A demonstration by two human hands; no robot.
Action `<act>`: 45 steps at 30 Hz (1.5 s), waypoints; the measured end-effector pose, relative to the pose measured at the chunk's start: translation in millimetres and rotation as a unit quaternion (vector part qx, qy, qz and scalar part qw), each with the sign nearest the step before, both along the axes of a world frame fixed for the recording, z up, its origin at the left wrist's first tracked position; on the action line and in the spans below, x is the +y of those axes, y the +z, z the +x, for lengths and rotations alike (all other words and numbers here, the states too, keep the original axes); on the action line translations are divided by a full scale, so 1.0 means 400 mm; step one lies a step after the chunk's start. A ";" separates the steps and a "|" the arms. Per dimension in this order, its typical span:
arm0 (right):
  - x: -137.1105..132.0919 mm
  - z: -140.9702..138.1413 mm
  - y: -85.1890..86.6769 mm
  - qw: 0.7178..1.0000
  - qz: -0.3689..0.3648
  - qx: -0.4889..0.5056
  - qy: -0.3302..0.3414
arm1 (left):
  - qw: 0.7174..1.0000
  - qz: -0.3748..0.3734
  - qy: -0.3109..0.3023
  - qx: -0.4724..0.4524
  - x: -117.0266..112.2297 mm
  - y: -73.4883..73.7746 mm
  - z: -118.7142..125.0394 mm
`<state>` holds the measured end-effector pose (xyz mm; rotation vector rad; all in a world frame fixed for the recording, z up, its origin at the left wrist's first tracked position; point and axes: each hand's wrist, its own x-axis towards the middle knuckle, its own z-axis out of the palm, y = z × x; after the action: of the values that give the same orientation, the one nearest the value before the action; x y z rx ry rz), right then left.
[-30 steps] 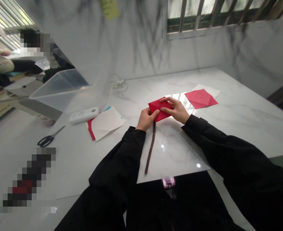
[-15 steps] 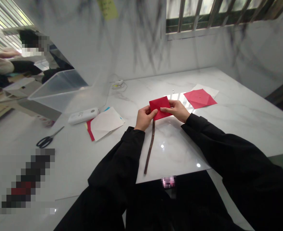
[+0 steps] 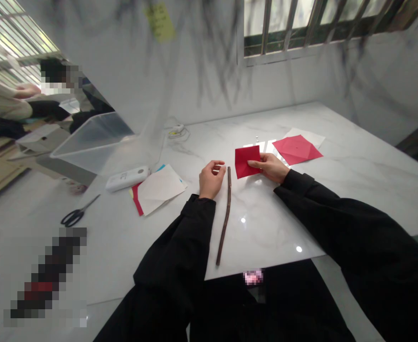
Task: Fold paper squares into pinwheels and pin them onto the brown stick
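A folded red paper square (image 3: 245,159) is pinched between the thumb and fingers of my right hand (image 3: 271,167), held above the table. My left hand (image 3: 211,179) is off the paper, its fingers curled loosely with a gap between thumb and fingertips, and nothing shows in it. Just to its right a thin brown stick (image 3: 226,218) lies lengthwise on the white marbled table (image 3: 265,223). A larger red sheet (image 3: 296,149) rests beyond my right hand, partly over a white sheet (image 3: 310,136).
Left of my hands are a stack of coloured paper topped by a white sheet (image 3: 162,189), a white oblong device (image 3: 127,179) and black-handled scissors (image 3: 78,213). A cable (image 3: 176,130) lies near the wall. A clear plastic bin (image 3: 91,142) stands at left; people are beyond it.
My left hand has let go of the red paper and moved slightly away. My right hand has shifted the paper to the right, and the stick's upper end now shows.
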<state>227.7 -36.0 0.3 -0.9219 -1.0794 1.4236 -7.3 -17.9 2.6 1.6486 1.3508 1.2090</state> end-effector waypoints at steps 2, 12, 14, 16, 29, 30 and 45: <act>-0.005 0.022 -0.010 1.000 -0.003 0.012 0.021 | 0.999 0.003 0.022 0.039 -0.004 0.001 -0.006; 0.000 0.068 -0.005 0.983 0.045 -0.145 0.101 | 0.978 0.056 -0.052 0.193 -0.018 0.017 0.022; 0.003 0.070 -0.002 0.976 0.079 -0.180 0.098 | 0.987 0.017 -0.055 0.149 -0.018 0.018 0.021; 0.004 0.073 0.001 0.966 0.119 -0.215 0.086 | 0.994 -0.050 -0.064 0.070 -0.015 0.020 0.018; -0.026 0.054 0.052 0.900 0.287 -0.328 0.005 | 0.897 -0.274 -0.254 -0.237 -0.031 0.063 0.009; -0.029 0.053 0.055 0.900 0.288 -0.326 0.000 | 0.893 -0.278 -0.257 -0.243 -0.031 0.065 0.007; -0.049 0.048 0.096 0.860 0.362 -0.360 -0.019 | 0.873 -0.295 -0.302 -0.245 -0.042 0.070 0.009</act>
<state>246.8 -55.5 38.8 -0.8955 -1.9584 0.4956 -3.8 -34.6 30.5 1.0842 0.6903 0.6671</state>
